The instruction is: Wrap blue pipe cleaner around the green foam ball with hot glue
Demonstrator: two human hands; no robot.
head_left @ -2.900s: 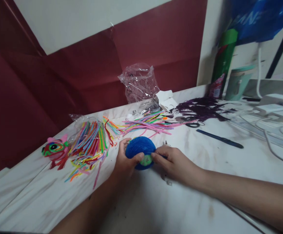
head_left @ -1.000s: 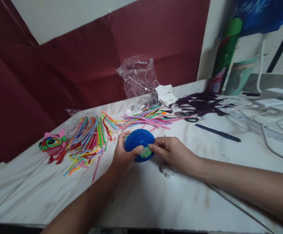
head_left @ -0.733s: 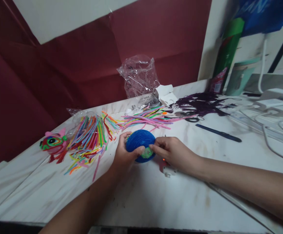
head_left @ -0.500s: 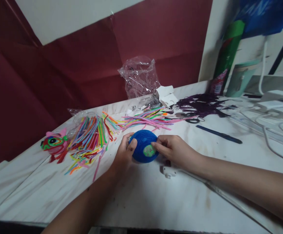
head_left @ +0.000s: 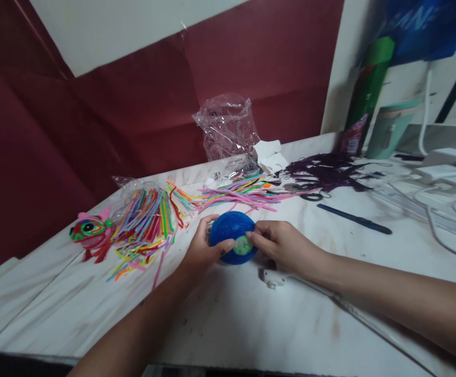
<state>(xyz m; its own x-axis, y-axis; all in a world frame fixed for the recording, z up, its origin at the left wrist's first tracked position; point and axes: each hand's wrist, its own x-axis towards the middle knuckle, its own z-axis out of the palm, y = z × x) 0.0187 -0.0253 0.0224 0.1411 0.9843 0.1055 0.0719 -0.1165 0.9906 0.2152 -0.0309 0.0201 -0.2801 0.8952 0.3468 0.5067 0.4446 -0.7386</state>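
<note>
A blue ball point(head_left: 230, 235) wound in fuzzy wire, with a pale green patch facing me, sits between both hands just above the white table point(head_left: 251, 319). My left hand point(head_left: 202, 251) wraps round its left side, thumb across the front. My right hand point(head_left: 280, 246) grips its right side, fingertips pinched at the green patch. Colourful pipe cleaner pieces point(head_left: 149, 220) lie spread just left of the ball, and more of them point(head_left: 243, 191) behind it.
A red and green pipe cleaner figure point(head_left: 91, 233) lies at the far left. A clear plastic bag point(head_left: 228, 128), purple strands point(head_left: 325, 170), scissors point(head_left: 310, 195) and a dark pen point(head_left: 353, 220) sit behind. A small white device point(head_left: 273, 277) lies under my right wrist. Cables point(head_left: 440, 209) run at right.
The ball has turned slightly in my hands, and my left thumb has come back across its front. Both hands keep their hold on it.
</note>
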